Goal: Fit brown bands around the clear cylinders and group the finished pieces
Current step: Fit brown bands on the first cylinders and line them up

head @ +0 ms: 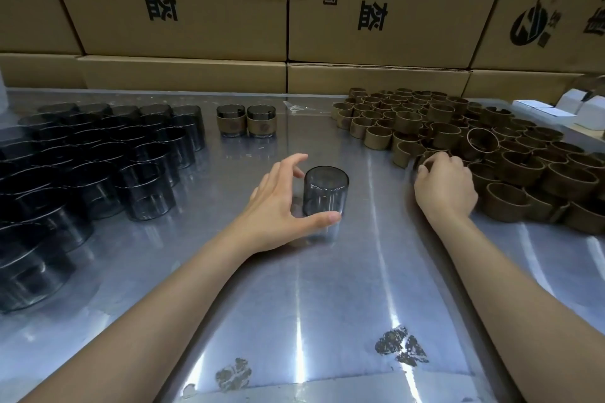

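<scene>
A clear grey-tinted cylinder stands upright on the metal table at the centre. My left hand curves around it from the left, thumb against its lower front, fingers behind its left side. My right hand rests at the near-left edge of the pile of brown bands, fingers curled on one brown band. Two finished pieces, cylinders wearing brown bands, stand side by side at the back centre. Several bare cylinders fill the left side of the table.
Stacked cardboard boxes form a wall behind the table. White small boxes sit at the far right. A scrap of clear plastic lies near the back edge. Worn patches mark the table's near part.
</scene>
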Action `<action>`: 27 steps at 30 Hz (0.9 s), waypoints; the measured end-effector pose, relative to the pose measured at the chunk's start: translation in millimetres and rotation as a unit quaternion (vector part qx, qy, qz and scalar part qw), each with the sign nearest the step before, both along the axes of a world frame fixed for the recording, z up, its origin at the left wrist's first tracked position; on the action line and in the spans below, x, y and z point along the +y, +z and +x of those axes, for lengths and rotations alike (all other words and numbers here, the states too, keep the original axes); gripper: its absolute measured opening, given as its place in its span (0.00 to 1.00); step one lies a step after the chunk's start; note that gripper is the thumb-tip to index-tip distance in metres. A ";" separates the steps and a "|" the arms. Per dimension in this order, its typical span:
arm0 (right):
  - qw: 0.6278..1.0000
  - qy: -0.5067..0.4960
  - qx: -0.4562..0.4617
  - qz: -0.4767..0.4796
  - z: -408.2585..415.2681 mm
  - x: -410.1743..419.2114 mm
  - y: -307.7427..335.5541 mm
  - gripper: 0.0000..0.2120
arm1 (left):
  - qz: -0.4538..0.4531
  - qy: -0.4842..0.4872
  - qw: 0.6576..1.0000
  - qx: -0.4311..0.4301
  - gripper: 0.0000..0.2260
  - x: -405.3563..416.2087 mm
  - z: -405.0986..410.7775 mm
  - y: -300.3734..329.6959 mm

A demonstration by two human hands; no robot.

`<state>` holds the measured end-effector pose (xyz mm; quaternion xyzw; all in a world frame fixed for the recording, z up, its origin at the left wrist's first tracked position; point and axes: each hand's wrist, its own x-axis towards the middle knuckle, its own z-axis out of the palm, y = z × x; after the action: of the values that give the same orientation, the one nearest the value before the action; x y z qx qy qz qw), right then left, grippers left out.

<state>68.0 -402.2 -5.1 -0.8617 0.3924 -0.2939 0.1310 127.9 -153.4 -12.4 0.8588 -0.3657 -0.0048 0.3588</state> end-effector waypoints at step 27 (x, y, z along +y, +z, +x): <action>0.872 0.468 -0.104 0.095 -25.2 107.3 -4.1 0.35 | -0.215 -0.006 0.977 -0.009 0.17 -17.0 -21.1 8.5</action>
<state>42.8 -294.8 -9.2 -0.8925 -0.0471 -0.2475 0.3742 106.8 -170.4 -3.9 0.7594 -0.3663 0.0794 0.5318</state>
